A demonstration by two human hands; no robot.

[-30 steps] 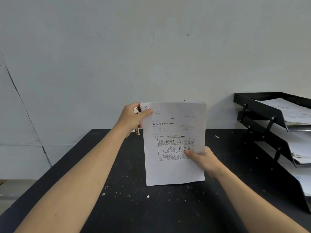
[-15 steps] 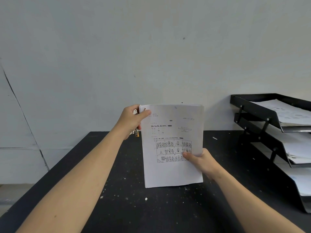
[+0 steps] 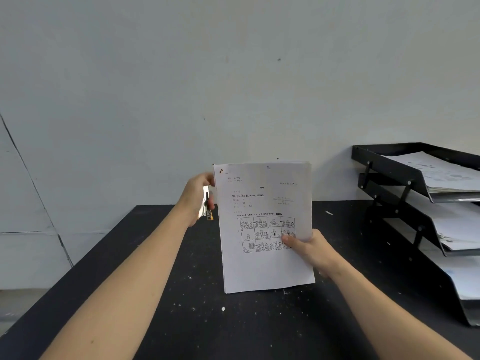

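right hand pinches the upright paper stack, left hand grips a likely stapler beside it.

A stack of white paper stands upright in the air, pinched at its right edge by the right hand. Its front sheet shows printed text and a grid of cartoon drawings. Just beside its upper left edge, the left hand grips a silver stapler, upright.

White paper stack, black print; black desk, white specks; stapler prob. silver w/ orange.
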